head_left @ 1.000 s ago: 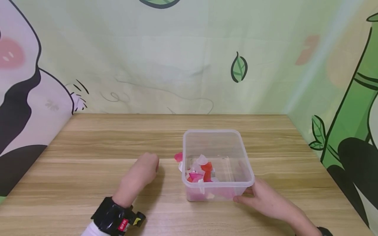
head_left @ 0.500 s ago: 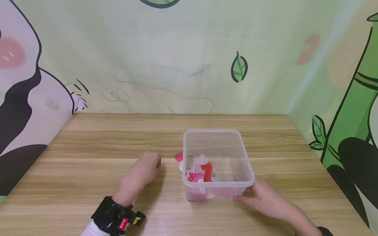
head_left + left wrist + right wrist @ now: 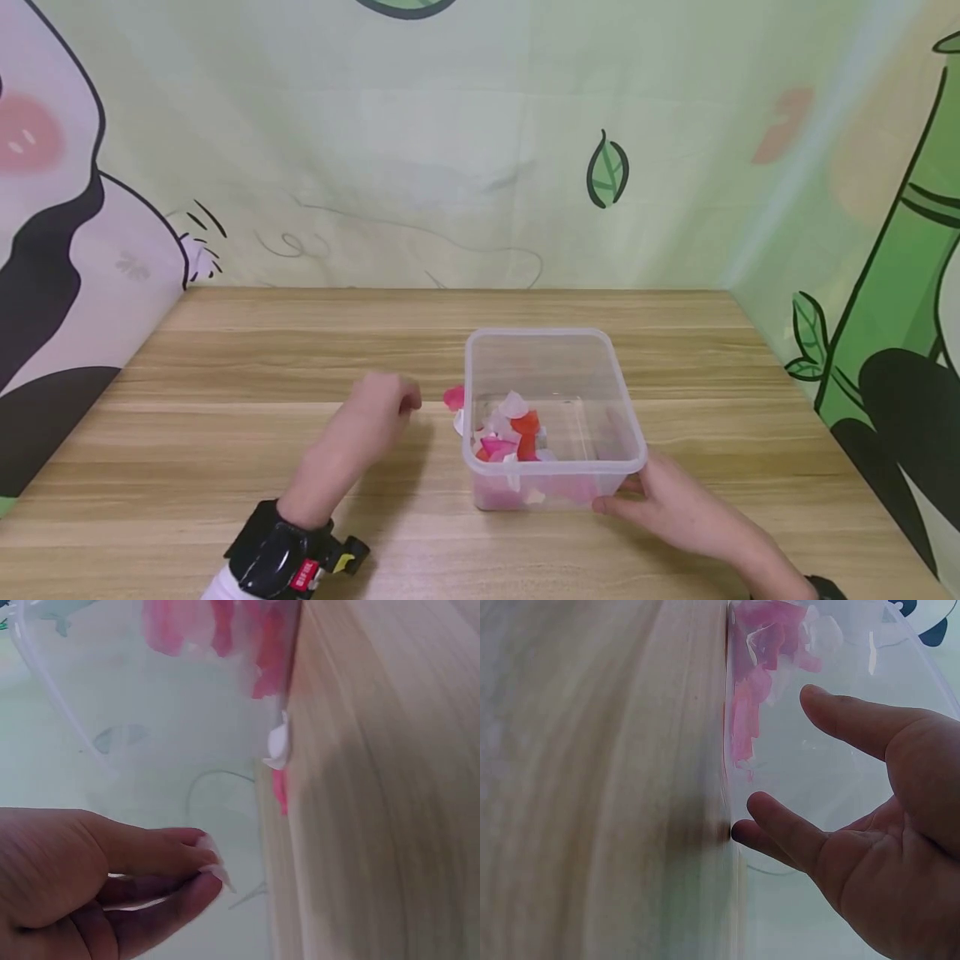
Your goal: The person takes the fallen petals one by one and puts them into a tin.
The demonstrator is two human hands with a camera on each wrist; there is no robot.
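Note:
A clear plastic box (image 3: pixel 555 492) stands on the table with red, pink and pale petals (image 3: pixel 525 429) gathered toward its left side. Left of it in the head view, my left hand (image 3: pixel 367 425) is raised above the table. In the left wrist view its thumb and fingers pinch a small white petal (image 3: pixel 213 862). At the box's front right corner my right hand (image 3: pixel 675 504) lies against the wall, thumb and fingers spread and fairly straight. A pink petal (image 3: pixel 453 397) and a white petal (image 3: pixel 278 745) lie on the table just outside the box's left wall.
The wood-grain table (image 3: pixel 315 333) runs back to a pale green cloth backdrop (image 3: pixel 450 150) printed with leaves and cartoon animals. A black wrist device (image 3: pixel 273 550) is strapped to the left forearm.
My left hand has lifted off the table and moved slightly up and to the right, closer to the box. The right hand and the box have stayed in place.

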